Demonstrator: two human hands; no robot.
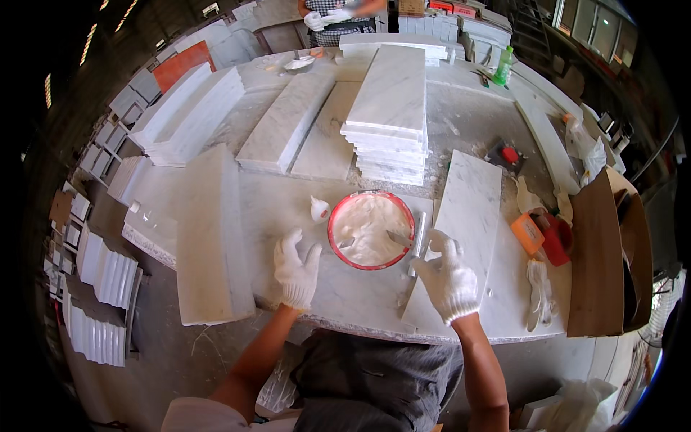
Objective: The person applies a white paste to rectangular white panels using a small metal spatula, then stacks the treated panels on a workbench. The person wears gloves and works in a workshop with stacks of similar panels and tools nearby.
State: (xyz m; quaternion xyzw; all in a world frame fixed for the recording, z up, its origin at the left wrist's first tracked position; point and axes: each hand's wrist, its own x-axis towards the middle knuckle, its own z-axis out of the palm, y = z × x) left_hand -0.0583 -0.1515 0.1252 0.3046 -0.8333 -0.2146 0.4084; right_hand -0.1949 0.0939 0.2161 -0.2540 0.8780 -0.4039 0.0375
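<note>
- Head view: the red-rimmed bowl (371,268) of white paste (367,219) sits between the two gloved hands, a metal blade (398,239) dipping into its right side.
- The left hand (297,270) is just left of the bowl, thumb and fingers spread apart; a small white bottle (319,209) stands above it.
- The right hand (448,277) is over a pale slab (471,198), fingers curled and thumb apart; I cannot tell whether they touch the silvery bar (419,234) beside the bowl.
- A tall slab stack (389,93) rises beyond; an orange box (527,234) and a loose glove (540,295) lie rightward.
</note>
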